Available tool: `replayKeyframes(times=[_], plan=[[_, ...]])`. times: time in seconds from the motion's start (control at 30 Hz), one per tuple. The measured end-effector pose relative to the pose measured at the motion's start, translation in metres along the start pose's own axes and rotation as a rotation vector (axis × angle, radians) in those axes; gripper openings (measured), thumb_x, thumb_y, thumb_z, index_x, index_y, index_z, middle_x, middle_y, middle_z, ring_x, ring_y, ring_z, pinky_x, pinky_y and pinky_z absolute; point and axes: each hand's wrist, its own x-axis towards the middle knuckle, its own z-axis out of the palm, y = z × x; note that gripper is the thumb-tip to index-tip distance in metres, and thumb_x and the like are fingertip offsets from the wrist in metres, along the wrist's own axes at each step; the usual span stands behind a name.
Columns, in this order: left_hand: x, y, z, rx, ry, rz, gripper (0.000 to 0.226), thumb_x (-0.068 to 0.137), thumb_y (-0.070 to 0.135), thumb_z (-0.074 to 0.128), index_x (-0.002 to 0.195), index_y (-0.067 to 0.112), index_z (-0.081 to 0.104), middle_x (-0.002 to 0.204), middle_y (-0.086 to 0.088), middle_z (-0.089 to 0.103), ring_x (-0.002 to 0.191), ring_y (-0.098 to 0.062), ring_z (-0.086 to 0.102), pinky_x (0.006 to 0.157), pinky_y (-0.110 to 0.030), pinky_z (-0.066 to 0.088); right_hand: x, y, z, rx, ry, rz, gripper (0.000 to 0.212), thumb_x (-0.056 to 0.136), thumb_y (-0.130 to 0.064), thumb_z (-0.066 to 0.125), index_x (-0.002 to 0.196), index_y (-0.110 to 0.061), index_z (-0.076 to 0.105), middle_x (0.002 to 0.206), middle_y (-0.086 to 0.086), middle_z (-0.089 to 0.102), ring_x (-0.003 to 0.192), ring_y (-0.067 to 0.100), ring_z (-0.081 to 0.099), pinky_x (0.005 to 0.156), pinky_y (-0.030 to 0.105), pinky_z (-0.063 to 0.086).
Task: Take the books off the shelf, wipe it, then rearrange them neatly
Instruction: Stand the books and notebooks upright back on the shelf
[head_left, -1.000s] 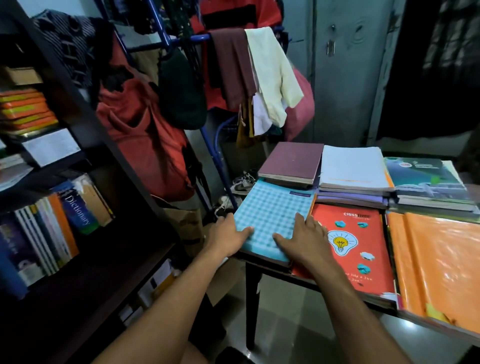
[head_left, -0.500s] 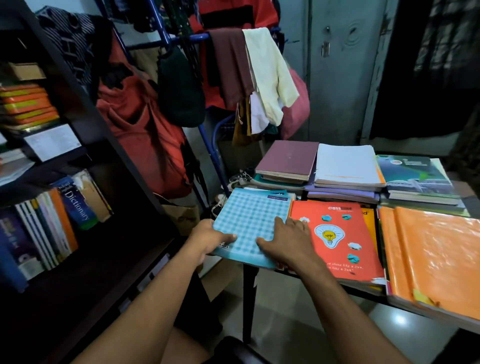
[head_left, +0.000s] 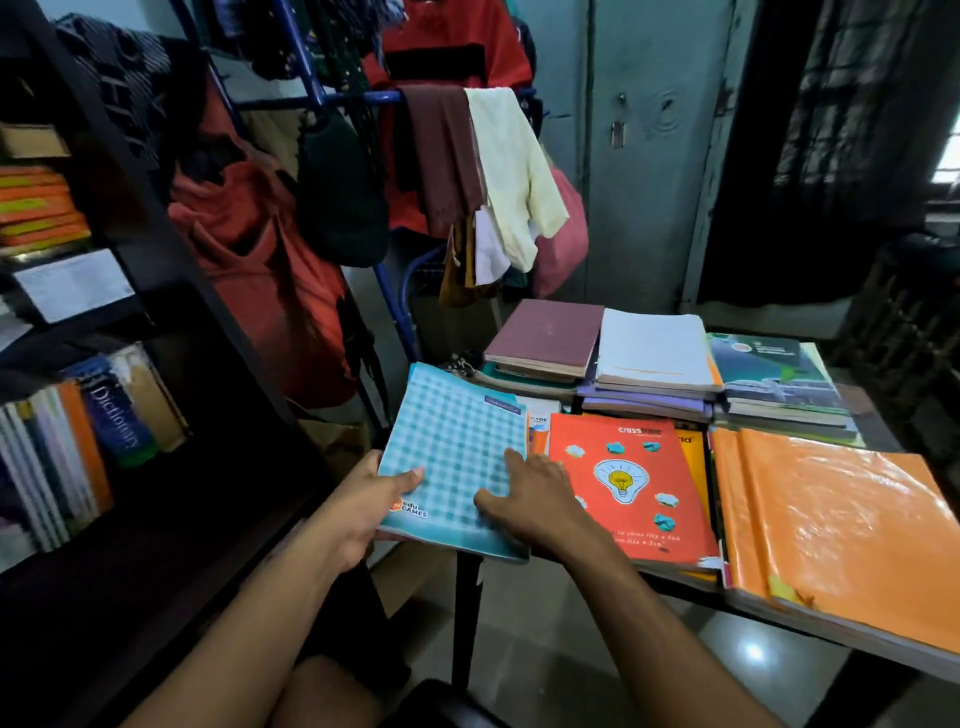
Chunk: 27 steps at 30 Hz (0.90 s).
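Checked blue book (head_left: 457, 457) has slid left since a second ago, now hanging off the surface (head_left: 675, 584) edge toward the shelf (head_left: 171, 519). Left hand (head_left: 358, 512) holds its left edge, thumb on the cover, grip clamped on the book. Right hand (head_left: 530, 499) lies flat on the cover, fingers spread, grip apart. Just right of it: orange lightbulb book (head_left: 634, 488), then orange plastic-covered stack (head_left: 841, 525). Behind: maroon book (head_left: 545, 335), white stack (head_left: 654, 348), green-covered stack (head_left: 769, 369). Shelf at left carries upright books, among them a blue dictionary (head_left: 111, 415). Clothes rack (head_left: 332, 98) with hanging garments stands between shelf and surface.
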Motion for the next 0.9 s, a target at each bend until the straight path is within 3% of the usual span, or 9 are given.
replayKeyframes(times=[0.1,0.27,0.4,0.5,0.6,0.7,0.77,0.8,0.9], plan=[[-0.044,-0.022,-0.041,-0.113,0.073,0.058,0.021,0.096,0.017,0.069,0.115,0.016,0.061,0.097,-0.005,0.079,0.080,-0.024,0.076,0.065,-0.038,0.059,-0.019,-0.034,0.012,0.070,-0.010,-0.120,0.083,0.078,-0.064,0.054,0.148,-0.023,0.035,0.148,0.008,0.047,0.135,0.031,0.045,0.111,0.043,0.038],[-0.123,-0.066,-0.131,-0.273,0.253,0.118,0.023,0.095,0.004,0.066,0.117,0.009,0.062,0.107,-0.016,0.077,0.081,-0.024,0.076,0.061,-0.032,0.059,-0.057,-0.106,0.070,0.254,-0.130,-0.362,0.081,0.087,-0.040,0.075,0.151,-0.026,0.029,0.151,-0.001,0.035,0.128,0.011,0.047,0.101,0.022,0.036],[-0.181,-0.096,-0.186,-0.292,0.343,0.114,0.028,0.096,0.008,0.066,0.123,0.014,0.062,0.109,-0.011,0.077,0.085,-0.025,0.076,0.062,-0.032,0.058,-0.073,-0.147,0.125,0.483,-0.136,-0.352,0.079,0.081,-0.030,0.085,0.142,-0.029,0.035,0.136,-0.006,0.047,0.122,0.013,0.052,0.100,0.030,0.042],[-0.223,-0.123,-0.227,-0.334,0.486,0.111,0.028,0.097,0.013,0.066,0.124,0.017,0.063,0.111,-0.008,0.077,0.098,-0.029,0.075,0.078,-0.039,0.060,-0.092,-0.196,0.159,0.561,-0.312,-0.364,0.067,0.083,-0.037,0.082,0.133,-0.040,0.037,0.118,-0.019,0.058,0.103,0.009,0.064,0.091,0.041,0.055],[-0.251,-0.143,-0.259,-0.367,0.637,0.131,0.028,0.098,0.009,0.064,0.126,0.016,0.063,0.113,-0.008,0.077,0.103,-0.030,0.074,0.086,-0.042,0.059,-0.095,-0.239,0.193,0.510,-0.362,-0.541,0.068,0.076,-0.043,0.086,0.131,-0.035,0.046,0.120,-0.013,0.067,0.113,0.012,0.066,0.101,0.044,0.052],[-0.269,-0.166,-0.295,-0.389,0.865,0.094,0.026,0.099,0.005,0.062,0.121,0.017,0.062,0.112,-0.010,0.076,0.101,-0.030,0.073,0.086,-0.043,0.058,-0.105,-0.296,0.225,0.284,-0.493,-0.748,0.071,0.082,-0.045,0.080,0.142,-0.024,0.050,0.133,-0.003,0.062,0.121,0.016,0.060,0.097,0.026,0.045],[-0.282,-0.183,-0.315,-0.388,1.033,0.037,0.023,0.098,0.005,0.062,0.117,0.019,0.061,0.113,-0.011,0.074,0.101,-0.031,0.072,0.089,-0.051,0.058,-0.118,-0.333,0.246,0.133,-0.580,-0.924,0.070,0.085,-0.049,0.076,0.144,-0.020,0.050,0.141,0.002,0.055,0.128,0.019,0.055,0.099,0.025,0.043],[-0.287,-0.189,-0.320,-0.371,1.092,0.009,0.023,0.098,0.007,0.063,0.117,0.021,0.060,0.115,-0.011,0.073,0.102,-0.030,0.071,0.088,-0.053,0.059,-0.123,-0.346,0.255,0.096,-0.611,-0.987,0.073,0.084,-0.054,0.074,0.144,-0.021,0.049,0.146,0.002,0.049,0.132,0.021,0.051,0.105,0.028,0.043],[-0.298,-0.199,-0.330,-0.273,1.184,-0.073,0.029,0.098,0.021,0.067,0.123,0.025,0.053,0.116,-0.003,0.067,0.099,-0.022,0.069,0.065,-0.034,0.061,-0.125,-0.372,0.277,0.007,-0.658,-1.109,0.077,0.087,-0.065,0.066,0.150,-0.026,0.043,0.160,0.000,0.030,0.145,0.023,0.035,0.116,0.031,0.033]])
